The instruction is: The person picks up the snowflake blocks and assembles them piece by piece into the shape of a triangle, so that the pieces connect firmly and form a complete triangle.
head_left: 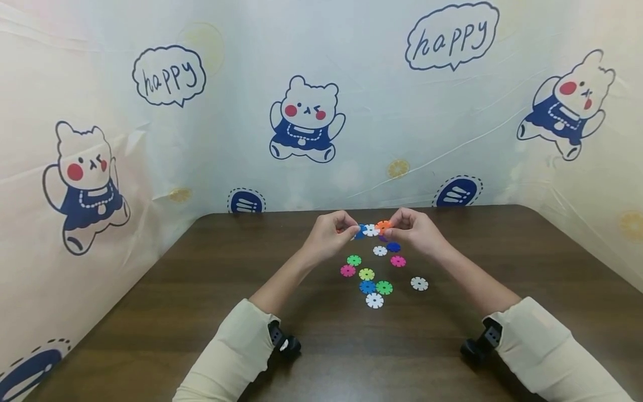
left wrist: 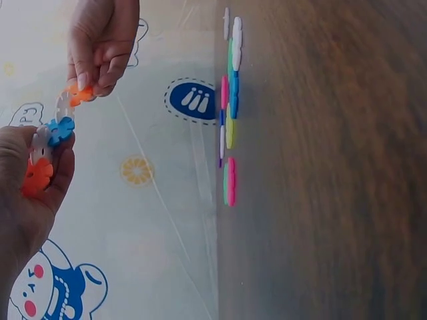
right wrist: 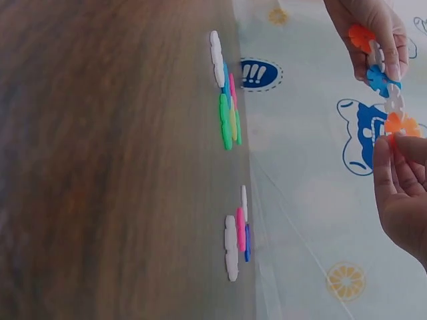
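Observation:
Above the far part of the table, both hands hold a short chain of interlocked plastic snowflake discs. Its order shows in the right wrist view: an orange disc, a white one, a blue disc, another white disc and a second orange disc. My left hand pinches the chain's left part, its fingers partly covering the orange and white discs there. Between thumb and fingers, my right hand pinches the orange disc at the right end. The middle white disc shows between the hands.
Loose snowflake discs lie flat below the hands, among them a yellow disc, a blue disc, a green disc and a white disc. The brown wooden table ends against a printed curtain.

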A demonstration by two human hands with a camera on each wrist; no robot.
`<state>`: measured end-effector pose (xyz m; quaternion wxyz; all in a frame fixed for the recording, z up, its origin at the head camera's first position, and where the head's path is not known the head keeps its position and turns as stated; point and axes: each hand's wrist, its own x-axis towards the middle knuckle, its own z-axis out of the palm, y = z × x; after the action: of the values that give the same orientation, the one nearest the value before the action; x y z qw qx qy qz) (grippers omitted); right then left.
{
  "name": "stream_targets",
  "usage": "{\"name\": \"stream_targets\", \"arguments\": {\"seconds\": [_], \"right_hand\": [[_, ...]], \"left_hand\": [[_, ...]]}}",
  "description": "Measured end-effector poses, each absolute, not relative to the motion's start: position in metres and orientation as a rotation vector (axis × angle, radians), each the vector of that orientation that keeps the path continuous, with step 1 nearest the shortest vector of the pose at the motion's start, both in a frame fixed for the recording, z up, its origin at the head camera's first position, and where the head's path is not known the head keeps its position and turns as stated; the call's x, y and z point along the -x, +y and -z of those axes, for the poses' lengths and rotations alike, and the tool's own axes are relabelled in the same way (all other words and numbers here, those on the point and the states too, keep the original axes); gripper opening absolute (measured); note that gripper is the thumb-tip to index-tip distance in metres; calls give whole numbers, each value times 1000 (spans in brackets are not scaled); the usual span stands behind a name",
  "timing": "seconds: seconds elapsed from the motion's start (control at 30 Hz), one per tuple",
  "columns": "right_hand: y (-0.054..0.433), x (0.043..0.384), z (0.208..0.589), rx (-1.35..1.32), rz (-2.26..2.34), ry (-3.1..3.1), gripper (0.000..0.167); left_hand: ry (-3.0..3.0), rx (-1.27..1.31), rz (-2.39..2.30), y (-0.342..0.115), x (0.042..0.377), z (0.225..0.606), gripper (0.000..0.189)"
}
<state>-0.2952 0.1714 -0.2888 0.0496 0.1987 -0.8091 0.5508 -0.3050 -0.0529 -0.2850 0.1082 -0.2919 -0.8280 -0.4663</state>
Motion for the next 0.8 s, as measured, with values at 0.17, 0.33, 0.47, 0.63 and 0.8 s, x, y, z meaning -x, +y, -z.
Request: {"name": "stream_targets", "arguments": {"seconds": [0.17,0.33,0.47,0.63,0.8], "right_hand": [[175,294,289,-602,-1657,-2554,23],[181,292,291,-623,-1600,-2646,22],[187,289,294,-661,-1513,-2723,19],[195,288,298,-722,-1429,-2822,21],[207,287,302,-723,-1341,-2969,24]], "left_hand": [[-2448,869,1376,-53,305,286,7],[-2436,880,1374,-53,304,286,6],[-2431,879,1373,-54,304,286,6],[-2429,880,1376,-55,303,286,7],[-2432,874,1386,-55,304,287,7]]}}
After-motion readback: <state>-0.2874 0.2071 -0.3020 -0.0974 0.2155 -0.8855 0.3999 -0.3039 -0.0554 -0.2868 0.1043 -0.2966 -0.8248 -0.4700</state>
